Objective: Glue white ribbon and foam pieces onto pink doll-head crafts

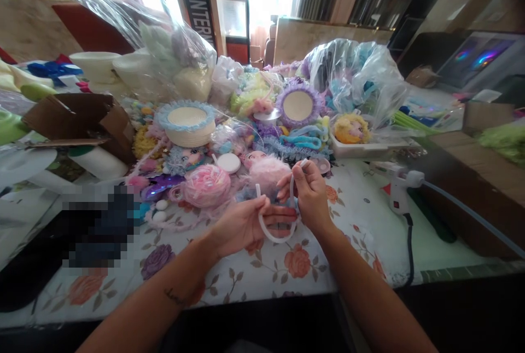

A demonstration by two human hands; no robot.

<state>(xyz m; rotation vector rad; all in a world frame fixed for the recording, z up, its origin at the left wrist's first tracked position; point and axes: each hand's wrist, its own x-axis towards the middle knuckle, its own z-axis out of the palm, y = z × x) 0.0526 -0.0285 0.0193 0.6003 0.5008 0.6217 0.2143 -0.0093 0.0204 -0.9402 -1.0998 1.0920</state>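
One bent white strip (277, 239) pinched by left grip (246, 224) and right grip (309, 191), partly covered; pixelated patch (102, 230) at 8 o'clock unreadable.

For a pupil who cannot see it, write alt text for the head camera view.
A person's left hand and right hand hold a thin white U-shaped band over a flower-patterned tablecloth. Beyond are a pink fluffy bundle, a yellow-haired doll head and two frilled round items; a white glue gun is at the picture's right.
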